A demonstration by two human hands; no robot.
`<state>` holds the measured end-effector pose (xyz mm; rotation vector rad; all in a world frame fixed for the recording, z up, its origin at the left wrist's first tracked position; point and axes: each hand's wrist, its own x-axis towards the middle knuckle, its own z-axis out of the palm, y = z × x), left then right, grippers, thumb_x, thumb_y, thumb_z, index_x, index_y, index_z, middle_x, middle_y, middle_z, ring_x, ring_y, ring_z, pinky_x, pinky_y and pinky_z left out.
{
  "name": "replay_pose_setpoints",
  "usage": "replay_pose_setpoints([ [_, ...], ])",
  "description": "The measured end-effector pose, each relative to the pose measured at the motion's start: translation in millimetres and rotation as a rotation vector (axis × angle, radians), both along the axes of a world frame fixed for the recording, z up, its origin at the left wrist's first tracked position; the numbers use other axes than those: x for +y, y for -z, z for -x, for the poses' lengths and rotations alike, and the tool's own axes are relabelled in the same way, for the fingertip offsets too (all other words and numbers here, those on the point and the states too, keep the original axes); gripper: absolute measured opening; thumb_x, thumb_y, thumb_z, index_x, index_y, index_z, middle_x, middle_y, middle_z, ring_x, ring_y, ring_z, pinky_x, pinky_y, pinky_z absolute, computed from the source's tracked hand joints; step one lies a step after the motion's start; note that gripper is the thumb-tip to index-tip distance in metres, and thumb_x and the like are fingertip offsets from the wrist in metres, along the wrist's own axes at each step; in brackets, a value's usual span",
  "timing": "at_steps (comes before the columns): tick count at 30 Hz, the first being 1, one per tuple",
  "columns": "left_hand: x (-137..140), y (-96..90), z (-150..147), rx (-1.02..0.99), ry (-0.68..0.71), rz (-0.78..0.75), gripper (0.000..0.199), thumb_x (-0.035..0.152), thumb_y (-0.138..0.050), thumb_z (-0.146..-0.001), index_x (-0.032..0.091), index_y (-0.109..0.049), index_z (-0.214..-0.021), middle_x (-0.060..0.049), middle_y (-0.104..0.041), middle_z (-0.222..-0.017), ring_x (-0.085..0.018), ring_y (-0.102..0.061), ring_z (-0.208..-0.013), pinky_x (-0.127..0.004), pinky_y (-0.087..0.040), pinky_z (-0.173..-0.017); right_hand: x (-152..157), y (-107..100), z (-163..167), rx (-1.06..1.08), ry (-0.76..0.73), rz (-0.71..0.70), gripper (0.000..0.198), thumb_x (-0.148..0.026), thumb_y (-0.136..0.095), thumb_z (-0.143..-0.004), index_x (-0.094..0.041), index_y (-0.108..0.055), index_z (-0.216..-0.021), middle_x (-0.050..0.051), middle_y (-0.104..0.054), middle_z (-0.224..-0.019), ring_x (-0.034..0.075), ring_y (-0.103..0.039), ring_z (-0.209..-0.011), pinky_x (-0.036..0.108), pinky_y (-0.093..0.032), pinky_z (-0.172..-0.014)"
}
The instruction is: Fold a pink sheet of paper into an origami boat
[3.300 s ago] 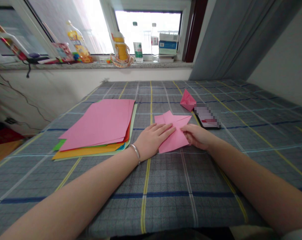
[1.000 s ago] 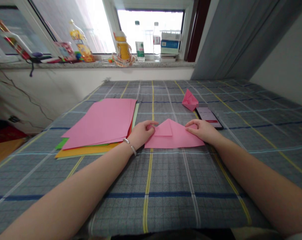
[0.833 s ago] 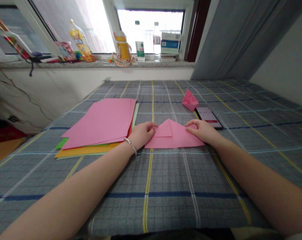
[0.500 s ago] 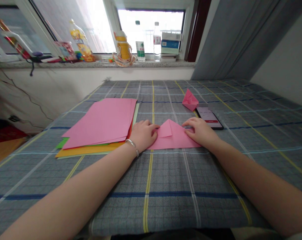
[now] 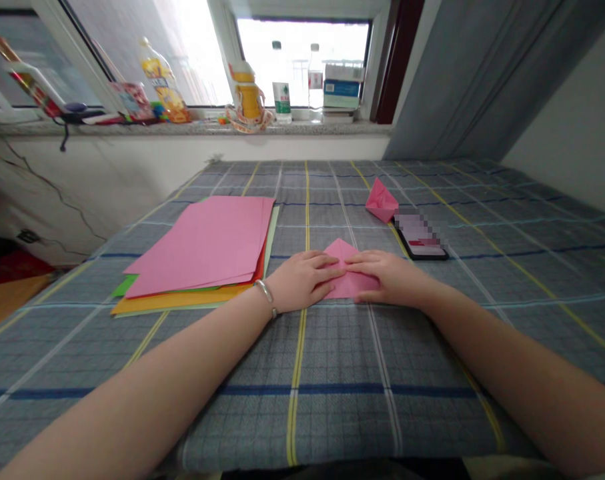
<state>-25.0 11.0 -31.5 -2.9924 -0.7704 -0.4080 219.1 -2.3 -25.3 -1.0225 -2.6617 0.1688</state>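
Observation:
A folded sheet of pink paper (image 5: pixel 343 285) lies flat on the plaid cloth in front of me, its pointed end facing away. My left hand (image 5: pixel 305 279) rests on its left part with the fingers stretched toward the middle. From the other side my right hand (image 5: pixel 385 277) lies on the paper, fingers also extended. The fingertips of both hands come close together near the centre crease. Parts of the sheet are hidden beneath the hands. Beyond it stands a folded pink paper shape (image 5: pixel 381 201), touched by neither hand.
To the left lies a stack of coloured paper (image 5: pixel 207 243), pink on top. A phone (image 5: pixel 419 237) sits beyond my right hand. Bottles, a yellow cup (image 5: pixel 248 100) and boxes (image 5: pixel 342 87) line the windowsill. The plaid cloth (image 5: pixel 342 360) covers the surface.
Both hands have moved inward from the paper's sides to its middle. The right side of the paper is now folded in, and the fingers lie flatter on it.

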Motion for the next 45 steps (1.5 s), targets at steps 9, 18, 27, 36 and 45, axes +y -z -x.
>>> replay_pose_setpoints([
  [9, -12, -11.9, -2, 0.041, -0.043, 0.046, 0.052, 0.048, -0.053, -0.085, 0.022, -0.052, -0.130, -0.010, -0.055, -0.130, -0.028, -0.049, -0.118, -0.045, -0.037, -0.101, -14, -12, 6, -0.092, 0.007, -0.055, 0.034, -0.042, -0.057, -0.083, -0.023, -0.067, -0.110, 0.006, -0.067, -0.115, 0.025, -0.062, -0.104, 0.038, -0.045, -0.091],
  [18, -20, -12.3, -10, 0.026, -0.106, -0.016, 0.032, 0.033, -0.044, -0.092, 0.022, -0.065, -0.114, -0.007, -0.064, -0.114, -0.023, -0.057, -0.102, -0.039, -0.045, -0.089, -24, -19, 14, -0.156, 0.082, -0.114, 0.029, -0.028, -0.043, -0.089, -0.023, -0.071, -0.092, 0.006, -0.073, -0.096, 0.021, -0.066, -0.087, 0.031, -0.044, -0.075],
  [27, -2, -8.9, -6, -0.120, -0.249, 0.166, 0.027, 0.031, -0.047, -0.091, 0.018, -0.070, -0.086, -0.005, -0.069, -0.084, -0.019, -0.061, -0.084, -0.032, -0.046, -0.080, -17, -16, 15, -0.223, 0.388, -0.212, 0.030, -0.041, -0.044, -0.091, -0.026, -0.070, -0.096, 0.004, -0.073, -0.080, 0.020, -0.065, -0.068, 0.029, -0.033, -0.055],
  [36, 11, 3.3, -9, -0.205, -0.387, 0.159, 0.022, 0.034, -0.058, -0.086, 0.015, -0.063, -0.075, -0.005, -0.061, -0.077, -0.020, -0.055, -0.078, -0.033, -0.044, -0.077, 0, -5, 17, -0.183, 0.386, -0.282, 0.029, -0.040, -0.046, -0.093, -0.023, -0.068, -0.088, 0.005, -0.072, -0.086, 0.021, -0.063, -0.085, 0.030, -0.035, -0.063],
  [45, 16, 7.1, -10, -0.198, -0.372, 0.128, 0.017, 0.029, -0.058, -0.086, 0.013, -0.065, -0.086, -0.009, -0.063, -0.089, -0.021, -0.057, -0.086, -0.036, -0.044, -0.083, 10, 2, 21, -0.152, 0.394, -0.238, 0.020, -0.034, -0.054, -0.088, -0.020, -0.067, -0.084, 0.005, -0.069, -0.086, 0.021, -0.060, -0.083, 0.032, -0.036, -0.071],
])
